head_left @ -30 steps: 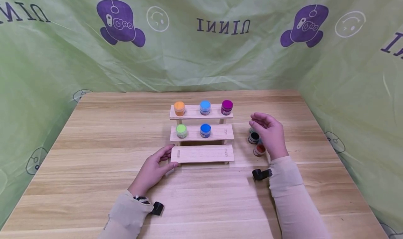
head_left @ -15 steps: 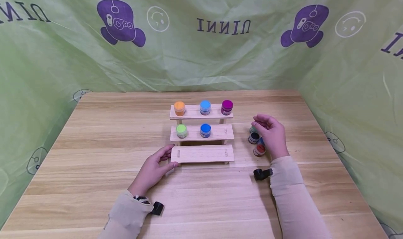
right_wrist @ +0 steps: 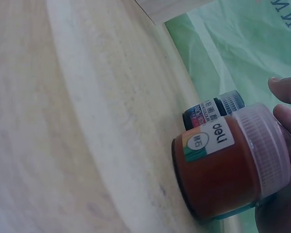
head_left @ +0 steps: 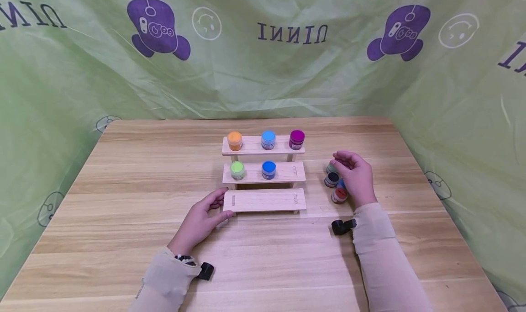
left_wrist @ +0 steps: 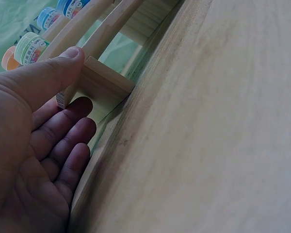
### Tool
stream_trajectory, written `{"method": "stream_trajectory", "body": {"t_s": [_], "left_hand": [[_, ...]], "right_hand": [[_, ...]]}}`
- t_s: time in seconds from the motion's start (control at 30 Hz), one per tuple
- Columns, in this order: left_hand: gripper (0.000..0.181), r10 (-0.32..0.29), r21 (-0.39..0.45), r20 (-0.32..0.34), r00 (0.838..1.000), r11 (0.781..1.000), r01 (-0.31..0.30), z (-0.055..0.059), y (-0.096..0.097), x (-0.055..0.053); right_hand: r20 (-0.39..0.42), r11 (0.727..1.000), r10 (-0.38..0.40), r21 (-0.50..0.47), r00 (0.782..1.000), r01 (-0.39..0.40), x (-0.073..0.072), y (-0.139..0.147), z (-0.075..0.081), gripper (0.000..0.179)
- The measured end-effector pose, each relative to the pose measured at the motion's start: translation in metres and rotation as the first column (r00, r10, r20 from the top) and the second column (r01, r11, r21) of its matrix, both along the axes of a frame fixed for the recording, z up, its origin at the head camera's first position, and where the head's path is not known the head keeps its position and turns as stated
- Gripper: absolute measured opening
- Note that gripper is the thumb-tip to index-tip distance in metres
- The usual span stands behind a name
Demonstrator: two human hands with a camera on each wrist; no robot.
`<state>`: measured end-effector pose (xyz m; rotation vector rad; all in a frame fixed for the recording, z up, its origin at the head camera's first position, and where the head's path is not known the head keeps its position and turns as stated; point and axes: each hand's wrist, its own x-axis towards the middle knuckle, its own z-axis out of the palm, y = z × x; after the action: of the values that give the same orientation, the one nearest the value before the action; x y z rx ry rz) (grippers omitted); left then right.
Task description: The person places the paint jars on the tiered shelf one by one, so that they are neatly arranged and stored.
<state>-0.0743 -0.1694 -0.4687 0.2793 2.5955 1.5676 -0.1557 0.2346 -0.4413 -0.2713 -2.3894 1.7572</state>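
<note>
We see a person's left hand at the left end of the near, lowest plank of a three-tiered rack of pale wood, its thumb and forefinger lying about the plank's edge in what looks to us like a light pinch. On the far tier we count, from left to right, a round orange jar, a round light blue jar and a round purple jar; on the middle tier stand a lime green jar at the left and a deep blue jar at the centre. Right of the rack, the right hand is bent over a small cluster on the wood-grained table: a pale green jar at the far side, a black-topped jar, a partly hidden blue jar, and a brownish-red jar nearest us (the right wrist view shows its clear ribbed lid). The right fingertips come close to the pale green jar, but we cannot tell whether they grip it.
</note>
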Motion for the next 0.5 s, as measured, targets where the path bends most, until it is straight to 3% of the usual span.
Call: {"method": "stream_trajectory", "body": {"t_s": [0.5], "left_hand": [[0.066, 0.002, 0.0, 0.003, 1.0, 1.0, -0.002, -0.0002, 0.0002, -0.0006]], "right_hand": [[0.023, 0.999, 0.001, 0.054, 1.0, -0.002, -0.0039, 0.0042, -0.0083, 0.04]]}}
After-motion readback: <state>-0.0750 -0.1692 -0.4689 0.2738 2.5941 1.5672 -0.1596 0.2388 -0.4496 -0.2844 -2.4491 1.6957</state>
